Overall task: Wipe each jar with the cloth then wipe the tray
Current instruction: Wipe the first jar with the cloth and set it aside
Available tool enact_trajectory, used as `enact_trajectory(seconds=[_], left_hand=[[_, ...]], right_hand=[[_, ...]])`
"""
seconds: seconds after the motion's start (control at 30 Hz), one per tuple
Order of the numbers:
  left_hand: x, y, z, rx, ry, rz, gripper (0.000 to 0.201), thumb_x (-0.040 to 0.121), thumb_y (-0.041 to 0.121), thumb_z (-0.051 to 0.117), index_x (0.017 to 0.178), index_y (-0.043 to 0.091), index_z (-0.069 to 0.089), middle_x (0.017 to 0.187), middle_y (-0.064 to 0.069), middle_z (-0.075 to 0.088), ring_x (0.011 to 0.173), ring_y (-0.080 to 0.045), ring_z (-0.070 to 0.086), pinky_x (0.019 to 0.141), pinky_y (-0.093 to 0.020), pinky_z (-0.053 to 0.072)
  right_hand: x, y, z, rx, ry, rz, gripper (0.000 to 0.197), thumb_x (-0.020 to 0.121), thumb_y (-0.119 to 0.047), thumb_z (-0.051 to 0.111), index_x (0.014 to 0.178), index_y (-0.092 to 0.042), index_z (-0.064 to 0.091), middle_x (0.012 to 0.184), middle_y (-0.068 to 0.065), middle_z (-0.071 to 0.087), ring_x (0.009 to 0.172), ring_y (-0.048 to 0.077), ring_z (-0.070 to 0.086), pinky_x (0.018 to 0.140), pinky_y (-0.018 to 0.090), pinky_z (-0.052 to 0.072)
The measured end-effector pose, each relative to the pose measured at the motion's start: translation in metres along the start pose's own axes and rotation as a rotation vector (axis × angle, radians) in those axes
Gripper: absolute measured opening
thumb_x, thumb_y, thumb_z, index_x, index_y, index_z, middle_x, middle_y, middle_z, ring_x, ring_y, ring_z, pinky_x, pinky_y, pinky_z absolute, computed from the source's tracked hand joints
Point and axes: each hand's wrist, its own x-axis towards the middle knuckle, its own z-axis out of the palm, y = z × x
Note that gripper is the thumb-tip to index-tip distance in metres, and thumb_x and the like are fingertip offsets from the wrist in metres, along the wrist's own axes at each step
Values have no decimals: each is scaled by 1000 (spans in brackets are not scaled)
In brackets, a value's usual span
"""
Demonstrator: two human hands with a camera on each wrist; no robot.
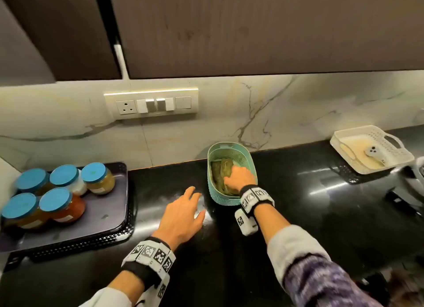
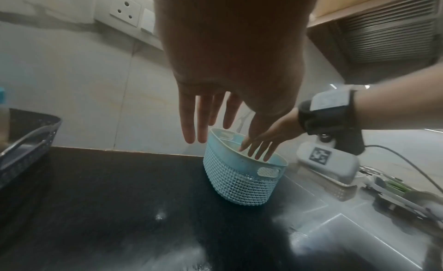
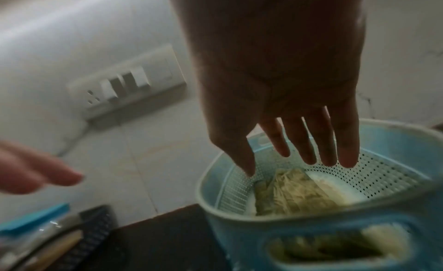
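Just beneath right hand (image 1: 238, 177): cloth (image 3: 294, 195), untouched.

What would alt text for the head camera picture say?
A person's right hand reaches into a teal basket holding a green cloth on a black counter, while the left hand hovers open beside it. Five blue-lidded jars stand on a dark tray at left.

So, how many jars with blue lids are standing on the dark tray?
5. Back row: left jar, middle jar, right jar. Front row: left jar, right jar. All stand at the left end of the tray; none seems hidden.
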Motion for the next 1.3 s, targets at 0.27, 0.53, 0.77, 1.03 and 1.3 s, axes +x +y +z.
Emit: enact_trajectory(seconds=[0.27, 0.53, 0.77, 1.03, 1.3], left_hand=[[17, -11, 12, -32, -25, -92, 49, 102, 47, 49, 146, 23, 46, 163, 3, 35, 119, -26, 65, 91, -44, 55], [26, -22, 18, -90, 0, -146, 47, 103, 43, 52, 147, 27, 47, 162, 7, 36, 117, -24, 66, 94, -37, 50], [17, -50, 22, -147, 32, -149, 41, 101, 40, 55, 138, 24, 60, 142, 7, 60, 115, -23, 67, 94, -40, 52], [-12, -84, 9, -613, 170, -324, 30, 94, 41, 69, 119, 25, 73, 102, 15, 74, 86, -11, 71, 91, -36, 55], [-53, -83, -4, -1077, 303, -229, 29, 94, 5, 66, 116, 23, 69, 95, 4, 73, 74, -4, 62, 77, -18, 53]], right_hand=[[81, -10, 47, -314, -242, -34, 102, 96, -51, 56, 161, -6, -7, 167, 27, -11, 156, 44, -2, 128, 53, 5], [103, -21, 72, -443, -75, -111, 67, 100, -14, 50, 156, 5, 17, 154, 39, 31, 141, 51, 38, 113, 55, 40], [70, -9, 1, -42, 173, 3, 33, 89, -16, 63, 121, -16, 68, 118, 15, 70, 113, 38, 64, 92, 44, 52], [-67, -67, -18, 747, 301, -109, 16, 78, 6, 55, 76, -9, 61, 65, 7, 61, 63, 19, 53, 57, 34, 39], [-128, -175, 82, 1096, 94, -47, 29, 92, 0, 49, 92, -18, 71, 79, -7, 71, 77, 13, 66, 70, 23, 53]])
